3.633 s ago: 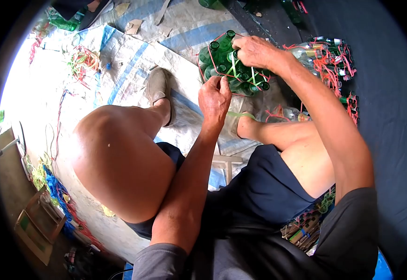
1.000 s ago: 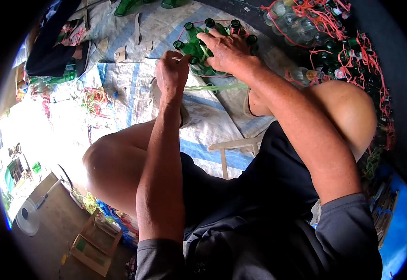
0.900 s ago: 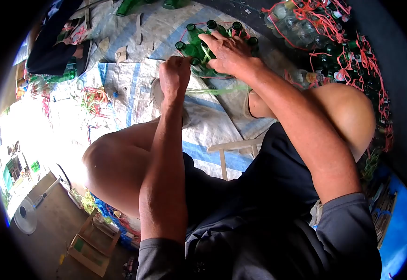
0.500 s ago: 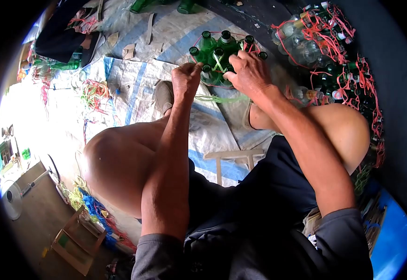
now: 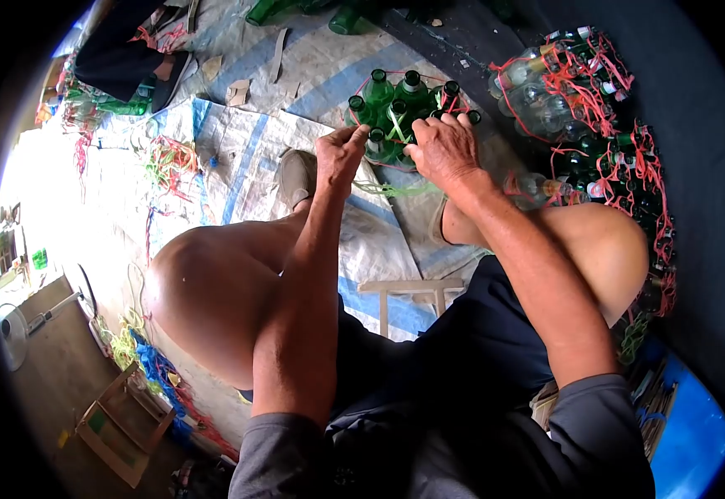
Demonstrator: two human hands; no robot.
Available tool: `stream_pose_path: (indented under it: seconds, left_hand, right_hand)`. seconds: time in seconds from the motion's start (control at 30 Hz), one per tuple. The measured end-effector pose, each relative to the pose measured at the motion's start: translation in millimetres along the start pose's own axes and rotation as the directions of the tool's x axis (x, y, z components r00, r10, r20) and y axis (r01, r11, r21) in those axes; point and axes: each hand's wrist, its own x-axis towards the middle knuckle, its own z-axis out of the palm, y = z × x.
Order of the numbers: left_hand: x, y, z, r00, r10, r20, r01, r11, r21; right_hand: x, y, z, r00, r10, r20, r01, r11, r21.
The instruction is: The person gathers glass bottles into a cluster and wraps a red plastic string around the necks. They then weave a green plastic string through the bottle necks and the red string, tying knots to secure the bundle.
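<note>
Several green glass bottles (image 5: 411,96) stand upright in a tight cluster, with a red string (image 5: 354,93) around them. A pale green strip (image 5: 397,125) crosses at the neck of a middle bottle. My left hand (image 5: 342,154) is closed in a pinch at the near left of the cluster, thumb and forefinger together; what it holds is too small to make out. My right hand (image 5: 447,150) is at the near right side, fingers curled over the bottles, its thumb toward the left hand. Its grip is partly hidden. Loose light green string (image 5: 396,190) trails below the hands.
Bundled bottles with red string (image 5: 574,91) lie at the right. Tangled string (image 5: 171,162) is on the white and blue sheet (image 5: 246,158). Another person's leg (image 5: 117,58) is at the upper left. A wooden frame (image 5: 412,286) lies between my knees.
The view has shifted slightly, so the bottles appear lower and farther right. My right hand's fingers have drawn closer together over the near side of the bottles. My left hand remains pinched.
</note>
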Motion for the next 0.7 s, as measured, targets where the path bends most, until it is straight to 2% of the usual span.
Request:
stream_pose_path:
  seconds: [0.13, 0.27, 0.43, 0.57, 0.6, 0.67, 0.7]
  left_hand:
    - [-10.9, -5.4, -0.1, 1.000, 0.020, -0.002, -0.020, 1.000, -0.011]
    - [-19.0, -15.6, 4.5, 0.994, 0.037, -0.108, -0.026, 0.995, 0.100]
    - [-43.4, -11.6, 19.0, 0.973, 0.081, -0.217, -0.056, 0.991, 0.120]
    - [-62.4, -11.4, 39.3, 0.949, 0.087, -0.304, -0.073, 0.996, 0.056]
    - [-67.8, -10.2, 46.4, 0.937, 0.118, -0.327, -0.116, 0.993, 0.028]
    - [-81.8, -3.4, 60.2, 0.939, 0.108, -0.327, -0.128, 0.991, -0.040]
    - [-85.8, -7.8, 68.8, 0.936, 0.106, -0.336, -0.139, 0.987, -0.076]
  right_hand:
    - [1.7, 4.9, -0.4, 0.999, -0.028, -0.039, 0.030, 0.998, 0.062]
    - [1.4, 9.7, -1.2, 0.997, -0.068, -0.035, 0.069, 0.996, 0.048]
    - [3.2, 20.4, -5.7, 0.985, -0.170, -0.034, 0.172, 0.981, 0.093]
    - [10.5, 31.4, -11.4, 0.968, -0.249, 0.025, 0.246, 0.967, 0.072]
    - [13.3, 36.4, -11.5, 0.959, -0.283, 0.026, 0.282, 0.958, 0.058]
    - [17.8, 47.7, -10.9, 0.935, -0.352, 0.034, 0.351, 0.936, 0.028]
    - [20.6, 52.1, -14.6, 0.924, -0.371, 0.094, 0.375, 0.926, -0.035]
